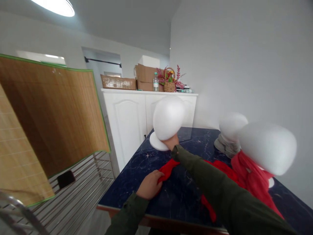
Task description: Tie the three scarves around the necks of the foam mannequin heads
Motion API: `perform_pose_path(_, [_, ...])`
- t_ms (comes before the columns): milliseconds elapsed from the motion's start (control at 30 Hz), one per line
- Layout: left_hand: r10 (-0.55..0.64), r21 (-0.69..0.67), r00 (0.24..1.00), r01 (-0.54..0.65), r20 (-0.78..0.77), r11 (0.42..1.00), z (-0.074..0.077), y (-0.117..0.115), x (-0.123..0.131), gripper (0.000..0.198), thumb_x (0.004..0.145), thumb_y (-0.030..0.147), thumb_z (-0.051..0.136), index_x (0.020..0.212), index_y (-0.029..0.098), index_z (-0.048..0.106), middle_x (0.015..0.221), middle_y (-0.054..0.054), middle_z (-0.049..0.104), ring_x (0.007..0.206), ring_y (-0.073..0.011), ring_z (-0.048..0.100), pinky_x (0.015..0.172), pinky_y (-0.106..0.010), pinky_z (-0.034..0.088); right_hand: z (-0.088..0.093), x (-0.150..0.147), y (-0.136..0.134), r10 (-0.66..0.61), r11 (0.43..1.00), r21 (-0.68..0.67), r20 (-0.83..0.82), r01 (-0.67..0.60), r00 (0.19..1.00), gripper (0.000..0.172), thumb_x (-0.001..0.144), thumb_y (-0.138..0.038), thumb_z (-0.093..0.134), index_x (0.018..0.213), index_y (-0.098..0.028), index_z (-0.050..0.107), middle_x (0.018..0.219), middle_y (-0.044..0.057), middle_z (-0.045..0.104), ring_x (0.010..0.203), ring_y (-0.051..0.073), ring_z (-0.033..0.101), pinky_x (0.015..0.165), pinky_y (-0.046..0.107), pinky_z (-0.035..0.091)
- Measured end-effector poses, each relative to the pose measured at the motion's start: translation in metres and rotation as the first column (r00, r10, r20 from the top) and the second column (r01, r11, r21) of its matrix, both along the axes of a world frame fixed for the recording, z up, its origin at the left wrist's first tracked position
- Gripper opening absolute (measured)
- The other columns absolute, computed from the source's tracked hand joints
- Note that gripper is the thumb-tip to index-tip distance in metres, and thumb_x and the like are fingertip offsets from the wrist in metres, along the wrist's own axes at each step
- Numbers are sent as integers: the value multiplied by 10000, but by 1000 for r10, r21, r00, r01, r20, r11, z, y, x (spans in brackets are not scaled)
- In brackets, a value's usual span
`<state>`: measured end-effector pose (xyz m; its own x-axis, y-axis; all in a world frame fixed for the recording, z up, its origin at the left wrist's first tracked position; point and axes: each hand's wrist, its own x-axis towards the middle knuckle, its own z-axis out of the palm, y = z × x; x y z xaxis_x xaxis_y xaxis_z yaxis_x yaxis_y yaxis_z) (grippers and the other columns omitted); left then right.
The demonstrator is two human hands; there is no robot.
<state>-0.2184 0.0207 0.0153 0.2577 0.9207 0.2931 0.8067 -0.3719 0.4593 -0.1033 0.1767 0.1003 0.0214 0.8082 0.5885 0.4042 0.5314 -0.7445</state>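
Note:
A white mannequin head (169,119) on a round base (157,142) stands on the dark blue marbled table (151,163). My right hand (172,141) is closed around its neck, with the fingertips hidden behind it. Nearer to me, my left hand (149,185) grips one end of a bright red scarf (169,169) close to the tabletop. My right forearm crosses over the scarf and hides its middle; more bright red cloth shows on the arm's far side and below it.
At the right, one mannequin head (267,147) wears a pinkish-red scarf (254,174); another head (232,125) behind it wears a grey scarf (226,146). A white cabinet (129,112) stands beyond the table. A metal rack (80,182) with a bamboo mat (66,120) is left.

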Motion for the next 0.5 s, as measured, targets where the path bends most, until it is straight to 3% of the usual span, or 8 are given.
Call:
perform_pose_path(100, [-18, -5, 1000, 18, 1, 1000, -1, -1, -2, 343, 699, 104, 463, 991, 198, 615, 972, -70, 597, 919, -189, 554, 853, -288, 392, -8, -41, 34, -5, 996, -85, 54, 10, 999, 932, 422, -405, 765, 1206, -110, 357, 1122, 164, 558, 1022, 272, 539, 866, 361, 436])
perform_pose_path(200, [-39, -2, 999, 39, 0, 999, -3, 0, -5, 350, 678, 100, 476, 981, 201, 618, 961, -67, 601, 913, -189, 554, 844, -286, 401, -29, -61, 54, 3, 993, -114, 51, 3, 999, 931, 438, -408, 746, 1215, -96, 340, 1128, 173, 540, 1029, 288, 530, 876, 370, 416])
perform_pose_path(367, [-59, 3, 998, 59, 12, 998, -6, 2, -6, 354, 665, 97, 476, 969, 208, 620, 942, -61, 603, 894, -189, 554, 822, -286, 412, -64, -71, 72, 8, 989, -145, 34, -3, 999, 1012, 411, -434, 750, 1237, -88, 278, 1198, 198, 480, 1092, 296, 488, 912, 381, 395])
perform_pose_path(500, [-64, -6, 998, 64, 2, 998, -5, 3, -6, 348, 671, 101, 475, 970, 207, 620, 944, -63, 604, 895, -191, 555, 822, -290, 413, -79, -71, 79, 1, 984, -176, 39, 6, 999, 1005, 452, -470, 727, 1253, -112, 238, 1213, 194, 474, 1108, 277, 487, 917, 387, 396])
